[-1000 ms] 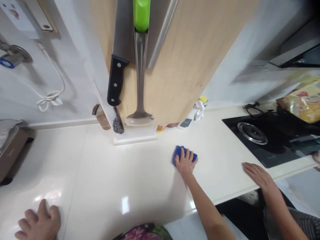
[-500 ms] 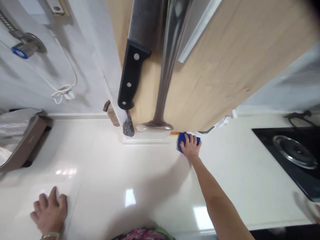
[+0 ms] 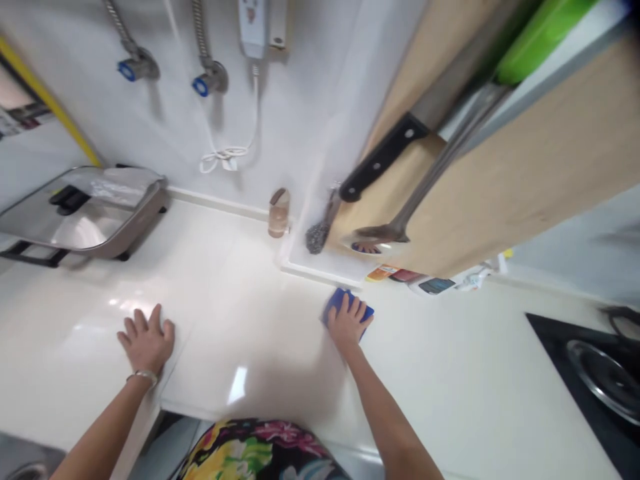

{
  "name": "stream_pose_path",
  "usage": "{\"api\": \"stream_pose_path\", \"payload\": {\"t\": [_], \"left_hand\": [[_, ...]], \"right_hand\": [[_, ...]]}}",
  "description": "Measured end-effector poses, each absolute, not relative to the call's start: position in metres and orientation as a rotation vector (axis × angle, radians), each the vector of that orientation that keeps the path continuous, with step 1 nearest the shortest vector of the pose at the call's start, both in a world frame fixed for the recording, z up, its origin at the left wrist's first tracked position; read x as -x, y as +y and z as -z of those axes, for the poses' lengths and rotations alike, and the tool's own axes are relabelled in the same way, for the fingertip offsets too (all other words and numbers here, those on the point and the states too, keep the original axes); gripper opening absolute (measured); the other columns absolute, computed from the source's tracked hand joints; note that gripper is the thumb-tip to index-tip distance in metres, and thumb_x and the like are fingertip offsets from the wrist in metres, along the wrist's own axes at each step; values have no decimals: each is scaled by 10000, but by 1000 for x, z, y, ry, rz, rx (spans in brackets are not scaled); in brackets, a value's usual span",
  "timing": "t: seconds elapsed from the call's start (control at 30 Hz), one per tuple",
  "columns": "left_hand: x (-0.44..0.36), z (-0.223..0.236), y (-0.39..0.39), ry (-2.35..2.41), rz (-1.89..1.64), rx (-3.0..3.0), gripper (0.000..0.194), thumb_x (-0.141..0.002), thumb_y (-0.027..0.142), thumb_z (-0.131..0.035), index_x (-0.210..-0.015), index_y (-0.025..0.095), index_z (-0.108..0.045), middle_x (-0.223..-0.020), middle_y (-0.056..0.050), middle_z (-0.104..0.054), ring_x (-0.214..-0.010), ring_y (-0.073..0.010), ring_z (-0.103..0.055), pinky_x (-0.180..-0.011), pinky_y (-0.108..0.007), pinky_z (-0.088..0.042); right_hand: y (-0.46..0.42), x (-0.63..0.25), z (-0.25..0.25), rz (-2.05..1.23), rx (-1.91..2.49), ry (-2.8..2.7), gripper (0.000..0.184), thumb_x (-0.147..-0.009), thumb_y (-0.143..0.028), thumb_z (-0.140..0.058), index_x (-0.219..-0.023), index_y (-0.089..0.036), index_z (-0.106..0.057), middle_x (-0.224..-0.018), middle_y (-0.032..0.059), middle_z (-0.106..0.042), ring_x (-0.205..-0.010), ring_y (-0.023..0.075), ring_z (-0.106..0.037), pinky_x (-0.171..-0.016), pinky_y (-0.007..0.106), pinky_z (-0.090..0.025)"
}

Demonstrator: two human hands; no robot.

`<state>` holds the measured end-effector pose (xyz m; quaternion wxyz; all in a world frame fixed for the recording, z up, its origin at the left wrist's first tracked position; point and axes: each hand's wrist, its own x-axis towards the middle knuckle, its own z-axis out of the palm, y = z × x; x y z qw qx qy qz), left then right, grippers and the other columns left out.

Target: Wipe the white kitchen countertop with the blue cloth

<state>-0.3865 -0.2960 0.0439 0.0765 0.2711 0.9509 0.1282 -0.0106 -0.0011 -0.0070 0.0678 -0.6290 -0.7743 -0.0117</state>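
My right hand (image 3: 349, 323) presses down on a folded blue cloth (image 3: 339, 298), fingers spread across it, on the glossy white countertop (image 3: 225, 280). The cloth lies just in front of the right corner of a white tray (image 3: 325, 275); most of it is covered by the hand. Off to the left, my left hand (image 3: 149, 341) rests on the counter near a seam. Its fingers are spread, and nothing is in it. A bracelet circles that wrist.
A wooden board (image 3: 500, 193) rises above the counter, with a black-handled knife (image 3: 383, 160), a metal ladle (image 3: 435, 177) and a steel scrubber (image 3: 316, 237) before it. A lidded electric pan (image 3: 135, 227) stands left, a brown container (image 3: 279, 213) by the wall, a black stove (image 3: 575, 360) right.
The camera view has shifted, showing more of the left side. My right hand has slid the blue cloth leftward along the counter, nearer the tray's front. My left hand stays on the counter.
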Motion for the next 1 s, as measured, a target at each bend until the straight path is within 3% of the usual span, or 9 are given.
{"api": "stream_pose_path", "payload": {"t": [0.1,0.3,0.53,0.77,1.0], "left_hand": [[389,-32,-300,2996,-405,-738,606,-983,406,-302,-1529,157,-380,-1642,-218,-176,-1518,-431,-91,-1197,-629,-85],[391,-19,-308,3035,-379,-750,601,-972,389,-340,-1530,175,-402,-1643,-204,-222,-1529,-419,-110,-1204,-640,-124],[390,-12,-312,3110,-398,-806,560,-993,366,-333,-1510,179,-438,-1634,-215,-237,-1540,-407,-75,-1204,-642,-128],[392,-11,-313,3110,-383,-835,553,-995,362,-341,-1493,156,-465,-1632,-228,-235,-1539,-417,-67,-1201,-655,-136],[398,-3,-316,3105,-391,-850,558,-990,365,-352,-1494,156,-464,-1643,-218,-220,-1540,-415,-67,-1199,-664,-146]], "right_hand": [[-32,67,1,4,1795,-2500,670,-966,-417,-328,-1569,-131,-270,-1616,224,-271,-1500,431,-163,-1134,749,-121],[-82,144,-9,-56,1381,-2795,676,-972,-460,-331,-1580,-176,-251,-1651,181,-216,-1522,418,-105,-1168,717,-56],[-66,194,-16,-103,1023,-2981,695,-962,-508,-373,-1579,-209,-258,-1662,151,-205,-1531,390,-105,-1196,673,-22],[-47,257,-14,-82,998,-2911,677,-961,-496,-373,-1571,-215,-285,-1653,145,-236,-1528,383,-122,-1201,669,12],[5,299,-8,-39,1258,-2738,650,-960,-447,-358,-1560,-202,-314,-1630,148,-293,-1520,374,-159,-1200,670,-15]]}}
